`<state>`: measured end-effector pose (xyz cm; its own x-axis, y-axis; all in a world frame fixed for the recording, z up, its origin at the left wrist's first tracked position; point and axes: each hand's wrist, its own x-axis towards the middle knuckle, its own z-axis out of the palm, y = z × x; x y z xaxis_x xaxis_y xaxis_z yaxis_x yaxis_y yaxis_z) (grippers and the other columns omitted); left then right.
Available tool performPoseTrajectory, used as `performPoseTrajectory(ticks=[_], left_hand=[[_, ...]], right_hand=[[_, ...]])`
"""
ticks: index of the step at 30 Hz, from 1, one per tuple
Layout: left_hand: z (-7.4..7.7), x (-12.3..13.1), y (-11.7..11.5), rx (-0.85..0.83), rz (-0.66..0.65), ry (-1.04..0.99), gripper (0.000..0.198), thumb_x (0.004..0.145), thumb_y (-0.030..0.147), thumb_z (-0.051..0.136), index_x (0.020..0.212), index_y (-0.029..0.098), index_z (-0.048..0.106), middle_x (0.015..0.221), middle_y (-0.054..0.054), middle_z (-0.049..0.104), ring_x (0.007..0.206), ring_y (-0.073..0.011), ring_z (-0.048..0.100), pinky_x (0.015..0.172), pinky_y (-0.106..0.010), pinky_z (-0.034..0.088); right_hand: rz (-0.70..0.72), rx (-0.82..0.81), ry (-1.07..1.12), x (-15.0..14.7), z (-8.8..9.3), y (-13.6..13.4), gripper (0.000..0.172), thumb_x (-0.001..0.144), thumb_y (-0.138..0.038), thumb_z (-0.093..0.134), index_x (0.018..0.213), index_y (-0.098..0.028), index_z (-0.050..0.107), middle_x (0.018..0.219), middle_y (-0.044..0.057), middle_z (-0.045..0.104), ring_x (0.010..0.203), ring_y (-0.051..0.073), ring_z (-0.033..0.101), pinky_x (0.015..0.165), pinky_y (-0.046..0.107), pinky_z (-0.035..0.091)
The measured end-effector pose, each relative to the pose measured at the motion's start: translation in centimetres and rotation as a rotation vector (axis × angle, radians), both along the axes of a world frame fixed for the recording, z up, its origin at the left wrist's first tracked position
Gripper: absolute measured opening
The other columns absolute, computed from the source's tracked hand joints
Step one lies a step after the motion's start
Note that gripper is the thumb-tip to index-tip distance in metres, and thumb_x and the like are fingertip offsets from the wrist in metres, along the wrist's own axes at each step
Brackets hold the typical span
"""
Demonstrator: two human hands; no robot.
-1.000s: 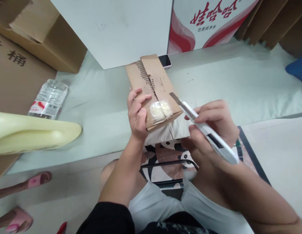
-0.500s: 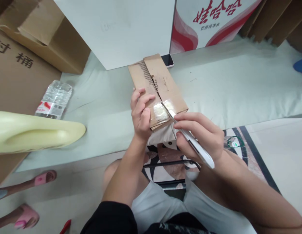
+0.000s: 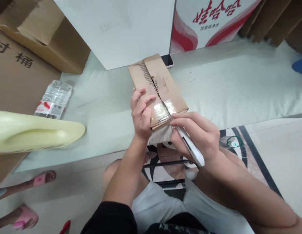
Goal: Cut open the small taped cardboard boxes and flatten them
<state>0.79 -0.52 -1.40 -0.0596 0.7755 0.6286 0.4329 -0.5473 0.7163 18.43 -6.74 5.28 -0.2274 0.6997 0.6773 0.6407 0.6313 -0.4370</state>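
The pale green sheeted mattress (image 3: 238, 87) bears a small cardboard box (image 3: 163, 81), a phone (image 3: 168, 60) just behind it, and a plastic water bottle (image 3: 55, 99) at left.

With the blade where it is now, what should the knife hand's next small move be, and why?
Probably draw the utility knife toward the near edge, along the seam through the clear tape. The right hand has its blade tip on the tape bridging the flaps of the cardboard box, the seam beyond is already split, and the left hand pins the box beside the cut.
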Motion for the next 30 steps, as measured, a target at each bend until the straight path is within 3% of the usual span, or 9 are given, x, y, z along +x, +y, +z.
performPoseTrajectory(ticks=[11,20,24,30], left_hand=[[0.2,-0.1,0.1,-0.013,-0.001,0.005,0.046,0.103,0.05,0.034,0.111,0.023,0.07,0.135,-0.01,0.063,0.141,-0.0313,0.051,0.127,-0.054,0.035],[0.3,-0.3,0.2,-0.011,0.003,0.0,0.046,0.101,0.052,0.037,0.111,0.023,0.071,0.138,-0.011,0.062,0.142,-0.0332,0.051,0.126,-0.055,0.036],[0.1,-0.4,0.3,-0.026,0.018,-0.014,0.049,0.101,0.055,0.038,0.111,0.023,0.072,0.133,-0.012,0.064,0.142,-0.0341,0.051,0.128,-0.057,0.034],[-0.1,-0.2,0.5,0.002,-0.013,-0.059,0.044,0.102,0.051,0.04,0.11,0.024,0.074,0.134,-0.011,0.065,0.14,-0.0322,0.053,0.128,-0.054,0.034]], right_hand=[[0.002,-0.078,0.146,0.3,1.1,-0.6,0.02,0.082,-0.008,0.06,0.089,-0.025,0.067,0.097,0.004,0.079,0.082,0.018,0.077,0.072,0.031,0.064],[0.018,-0.173,0.2,0.6,1.0,-0.1,0.019,0.083,-0.01,0.058,0.087,-0.025,0.07,0.095,0.003,0.079,0.087,0.019,0.077,0.079,0.034,0.065],[0.035,-0.1,0.231,1.0,1.2,-0.9,0.019,0.082,-0.009,0.06,0.087,-0.025,0.07,0.095,0.004,0.079,0.08,0.018,0.077,0.069,0.031,0.065],[0.044,-0.123,0.195,1.8,1.6,-1.2,0.017,0.083,-0.01,0.058,0.084,-0.024,0.067,0.09,0.004,0.079,0.076,0.016,0.077,0.062,0.028,0.063]])
